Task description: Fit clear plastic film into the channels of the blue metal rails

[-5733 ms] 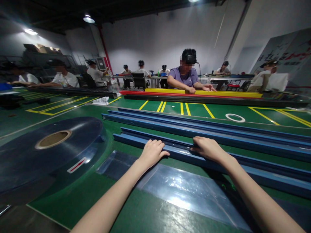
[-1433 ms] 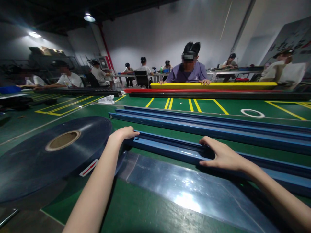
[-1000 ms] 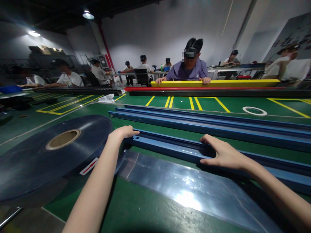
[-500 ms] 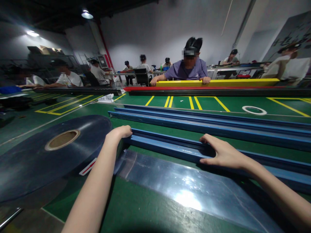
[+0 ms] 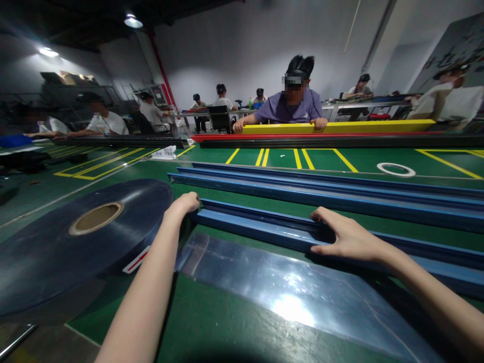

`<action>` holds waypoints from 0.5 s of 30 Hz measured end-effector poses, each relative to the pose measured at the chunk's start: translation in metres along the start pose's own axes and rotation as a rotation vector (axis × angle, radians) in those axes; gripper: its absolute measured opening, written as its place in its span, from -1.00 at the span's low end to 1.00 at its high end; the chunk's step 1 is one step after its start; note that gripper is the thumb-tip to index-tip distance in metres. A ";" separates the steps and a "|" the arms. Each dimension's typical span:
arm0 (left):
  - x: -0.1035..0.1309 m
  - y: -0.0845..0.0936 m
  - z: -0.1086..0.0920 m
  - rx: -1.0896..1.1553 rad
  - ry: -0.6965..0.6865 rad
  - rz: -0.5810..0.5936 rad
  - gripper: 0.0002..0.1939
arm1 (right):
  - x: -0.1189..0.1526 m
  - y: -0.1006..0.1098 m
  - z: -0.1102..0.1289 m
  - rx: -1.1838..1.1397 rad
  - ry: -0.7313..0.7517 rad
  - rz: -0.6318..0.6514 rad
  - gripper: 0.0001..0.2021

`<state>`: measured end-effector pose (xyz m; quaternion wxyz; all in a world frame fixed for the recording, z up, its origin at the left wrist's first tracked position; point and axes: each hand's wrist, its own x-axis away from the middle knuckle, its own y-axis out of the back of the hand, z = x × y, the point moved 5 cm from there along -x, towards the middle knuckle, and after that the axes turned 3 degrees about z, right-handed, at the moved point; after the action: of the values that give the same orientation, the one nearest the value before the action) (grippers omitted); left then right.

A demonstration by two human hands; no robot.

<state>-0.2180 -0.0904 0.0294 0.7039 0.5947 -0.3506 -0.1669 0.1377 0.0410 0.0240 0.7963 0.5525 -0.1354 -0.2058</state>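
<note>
A long blue channel profile (image 5: 249, 225) lies across the green table (image 5: 227, 312). My left hand (image 5: 185, 202) is at its left end, fingers bent together; its fingertips are partly hidden, and whether it grips the end is unclear. My right hand (image 5: 342, 236) spans the same profile further right, thumb on the near side and fingers on the far side, gripping it. A strip of clear film (image 5: 257, 272) lies flat in front of the profile. To the left is a large roll of film (image 5: 45, 252) with a cardboard core (image 5: 96, 218).
Two more blue profiles (image 5: 302, 194) lie behind. A white tape ring (image 5: 396, 170) is at the back right. Across the table a person in purple (image 5: 289, 108) holds a yellow profile (image 5: 359, 127) behind red and black ones. Other people sit further back.
My left hand has shifted slightly left, and the left end of the profile now shows a little further left. My right hand stays around the profile.
</note>
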 end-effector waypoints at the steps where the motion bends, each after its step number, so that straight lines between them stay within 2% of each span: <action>1: -0.001 0.000 0.000 0.018 -0.002 -0.011 -0.65 | 0.000 0.000 0.000 -0.003 0.000 -0.002 -0.46; 8: -0.004 -0.004 0.001 0.087 -0.022 -0.033 -0.80 | 0.000 0.000 0.000 -0.004 0.001 -0.008 -0.47; 15: 0.003 0.000 0.000 0.089 -0.013 -0.048 -0.85 | 0.000 0.000 0.000 0.002 0.002 0.000 -0.47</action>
<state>-0.2157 -0.0922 0.0299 0.6704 0.6323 -0.3481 -0.1720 0.1377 0.0415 0.0236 0.7958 0.5536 -0.1352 -0.2050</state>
